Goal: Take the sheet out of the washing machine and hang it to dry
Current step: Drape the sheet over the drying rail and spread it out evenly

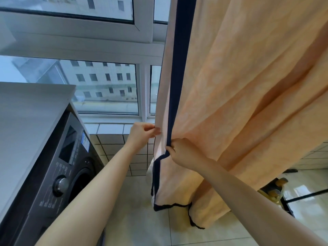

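Sheet (pixel 248 86), peach w/ navy border, hangs from above, right of frame, hem just off the floor (pixel 142 228). L hand (pixel 142 133): fingers curled, thumb + fingertips pinching pale outer edge. R hand (pixel 182 151): fingers closed round navy border strip, just below L. Washing machine (pixel 58 174) at left, apart from sheet; open floor betw them. Window (pixel 99 86) behind.

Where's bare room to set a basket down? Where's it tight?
Free: floor tiles between the washing machine and the hanging sheet; the white top above the machine. Tight: right of the sheet, where a black frame and yellow clutter sit.
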The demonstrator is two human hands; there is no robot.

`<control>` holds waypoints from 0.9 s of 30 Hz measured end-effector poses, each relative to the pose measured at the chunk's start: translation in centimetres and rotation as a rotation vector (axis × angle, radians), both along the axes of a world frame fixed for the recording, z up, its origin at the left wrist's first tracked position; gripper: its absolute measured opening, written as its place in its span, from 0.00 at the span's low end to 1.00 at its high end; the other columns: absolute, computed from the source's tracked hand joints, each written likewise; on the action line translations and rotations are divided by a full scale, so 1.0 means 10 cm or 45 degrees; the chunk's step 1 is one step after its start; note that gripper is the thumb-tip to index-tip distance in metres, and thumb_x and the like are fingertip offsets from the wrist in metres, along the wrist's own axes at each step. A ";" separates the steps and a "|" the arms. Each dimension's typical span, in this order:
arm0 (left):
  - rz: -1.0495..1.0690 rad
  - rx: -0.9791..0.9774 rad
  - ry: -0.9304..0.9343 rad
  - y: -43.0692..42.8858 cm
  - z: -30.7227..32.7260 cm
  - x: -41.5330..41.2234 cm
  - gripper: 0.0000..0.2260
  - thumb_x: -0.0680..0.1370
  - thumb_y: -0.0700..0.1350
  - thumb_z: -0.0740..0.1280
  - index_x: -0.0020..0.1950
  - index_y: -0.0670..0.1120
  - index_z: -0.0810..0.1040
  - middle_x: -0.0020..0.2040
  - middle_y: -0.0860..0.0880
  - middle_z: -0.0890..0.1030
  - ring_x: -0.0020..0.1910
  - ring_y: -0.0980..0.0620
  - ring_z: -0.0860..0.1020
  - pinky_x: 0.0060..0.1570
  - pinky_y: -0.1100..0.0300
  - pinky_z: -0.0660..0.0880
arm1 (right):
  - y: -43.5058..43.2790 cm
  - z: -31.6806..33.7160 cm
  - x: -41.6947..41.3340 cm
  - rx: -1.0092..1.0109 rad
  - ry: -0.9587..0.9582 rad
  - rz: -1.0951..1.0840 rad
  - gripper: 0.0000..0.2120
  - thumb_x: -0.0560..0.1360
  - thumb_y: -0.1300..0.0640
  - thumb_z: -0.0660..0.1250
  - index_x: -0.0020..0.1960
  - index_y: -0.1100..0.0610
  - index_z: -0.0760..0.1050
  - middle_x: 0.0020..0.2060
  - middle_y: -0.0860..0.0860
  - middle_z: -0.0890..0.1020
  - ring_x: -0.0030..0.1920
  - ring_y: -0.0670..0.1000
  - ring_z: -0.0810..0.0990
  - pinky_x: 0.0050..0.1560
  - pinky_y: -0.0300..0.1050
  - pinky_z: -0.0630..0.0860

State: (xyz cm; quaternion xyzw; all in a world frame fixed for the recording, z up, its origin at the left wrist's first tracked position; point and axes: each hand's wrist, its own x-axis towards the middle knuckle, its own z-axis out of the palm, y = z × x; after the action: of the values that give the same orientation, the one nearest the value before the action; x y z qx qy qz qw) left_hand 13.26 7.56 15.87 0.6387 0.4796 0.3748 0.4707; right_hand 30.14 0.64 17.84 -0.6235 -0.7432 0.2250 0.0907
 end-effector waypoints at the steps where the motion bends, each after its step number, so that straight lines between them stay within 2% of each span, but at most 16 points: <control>1: -0.013 0.013 -0.043 0.00 0.05 -0.02 0.06 0.76 0.42 0.70 0.45 0.53 0.83 0.39 0.57 0.85 0.42 0.58 0.84 0.42 0.67 0.79 | 0.01 -0.07 0.03 -0.008 -0.009 -0.022 0.12 0.81 0.52 0.56 0.41 0.51 0.74 0.37 0.50 0.79 0.35 0.49 0.76 0.37 0.46 0.71; 3: -0.055 0.080 -0.050 -0.02 0.15 -0.01 0.07 0.77 0.42 0.69 0.45 0.54 0.82 0.38 0.60 0.85 0.41 0.60 0.83 0.40 0.70 0.77 | 0.02 -0.20 0.05 -0.029 -0.033 -0.055 0.14 0.81 0.52 0.55 0.43 0.54 0.76 0.39 0.51 0.81 0.37 0.50 0.78 0.41 0.47 0.74; 6: -0.082 0.141 -0.076 -0.08 0.23 0.04 0.07 0.78 0.42 0.69 0.46 0.54 0.82 0.38 0.59 0.84 0.41 0.59 0.83 0.39 0.69 0.77 | 0.02 -0.39 0.01 -0.089 -0.119 -0.066 0.17 0.82 0.51 0.53 0.48 0.58 0.78 0.42 0.54 0.82 0.40 0.53 0.79 0.47 0.51 0.77; 9: -0.111 0.139 -0.141 -0.13 0.27 0.10 0.08 0.79 0.42 0.67 0.46 0.53 0.84 0.40 0.54 0.85 0.41 0.55 0.84 0.40 0.66 0.78 | 0.02 -0.53 -0.07 -0.157 -0.142 -0.075 0.19 0.83 0.50 0.51 0.54 0.57 0.79 0.48 0.53 0.82 0.45 0.52 0.80 0.52 0.47 0.76; 13: -0.144 0.140 -0.170 -0.18 0.28 0.10 0.07 0.79 0.43 0.66 0.47 0.51 0.84 0.42 0.50 0.86 0.43 0.51 0.84 0.43 0.63 0.79 | 0.00 -0.57 -0.13 -0.176 -0.005 -0.162 0.20 0.83 0.48 0.51 0.54 0.56 0.80 0.48 0.52 0.83 0.43 0.49 0.79 0.48 0.43 0.73; 15: -0.083 0.192 -0.019 -0.20 0.23 0.06 0.06 0.79 0.43 0.67 0.48 0.49 0.84 0.41 0.51 0.85 0.42 0.56 0.83 0.45 0.63 0.79 | -0.05 -0.52 -0.16 -0.135 0.155 -0.188 0.20 0.83 0.47 0.53 0.51 0.56 0.80 0.45 0.52 0.84 0.42 0.49 0.80 0.51 0.46 0.76; 17: 0.020 0.320 0.190 -0.23 0.16 0.01 0.05 0.78 0.42 0.68 0.47 0.47 0.84 0.39 0.53 0.84 0.39 0.62 0.81 0.43 0.67 0.76 | -0.12 -0.43 -0.19 -0.036 0.263 -0.190 0.20 0.82 0.47 0.54 0.48 0.57 0.79 0.41 0.53 0.83 0.40 0.50 0.80 0.50 0.48 0.77; 18: 0.071 0.358 0.243 -0.24 0.13 -0.02 0.04 0.77 0.41 0.69 0.46 0.46 0.84 0.39 0.53 0.84 0.38 0.62 0.80 0.42 0.66 0.76 | -0.15 -0.39 -0.21 0.011 0.274 -0.173 0.20 0.82 0.47 0.54 0.47 0.58 0.79 0.39 0.53 0.83 0.38 0.50 0.80 0.49 0.49 0.77; 21: 0.120 0.364 0.287 -0.27 0.15 -0.05 0.05 0.76 0.41 0.70 0.43 0.42 0.84 0.38 0.47 0.84 0.39 0.52 0.82 0.44 0.56 0.80 | -0.21 -0.29 -0.28 0.046 0.278 -0.104 0.18 0.82 0.48 0.54 0.49 0.57 0.79 0.39 0.53 0.82 0.37 0.49 0.79 0.44 0.46 0.76; 24: 0.105 0.410 0.328 -0.34 0.19 -0.07 0.04 0.76 0.42 0.71 0.42 0.43 0.83 0.37 0.49 0.83 0.38 0.54 0.81 0.44 0.56 0.80 | -0.20 -0.23 -0.33 0.013 0.308 -0.104 0.19 0.82 0.49 0.53 0.51 0.59 0.78 0.41 0.55 0.83 0.39 0.52 0.80 0.49 0.49 0.77; 27: 0.270 0.448 0.399 -0.47 0.14 -0.19 0.05 0.76 0.43 0.70 0.41 0.44 0.81 0.36 0.51 0.81 0.37 0.55 0.80 0.42 0.56 0.80 | -0.24 -0.21 -0.40 -0.073 0.410 -0.016 0.18 0.82 0.49 0.55 0.48 0.57 0.79 0.42 0.53 0.84 0.40 0.50 0.82 0.52 0.47 0.78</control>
State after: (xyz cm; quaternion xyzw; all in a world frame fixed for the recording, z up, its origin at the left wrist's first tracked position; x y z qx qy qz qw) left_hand 11.37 2.86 17.27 0.7073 0.5384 0.3962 0.2302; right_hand 26.10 -1.76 15.76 -0.5863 -0.7085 0.3425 0.1924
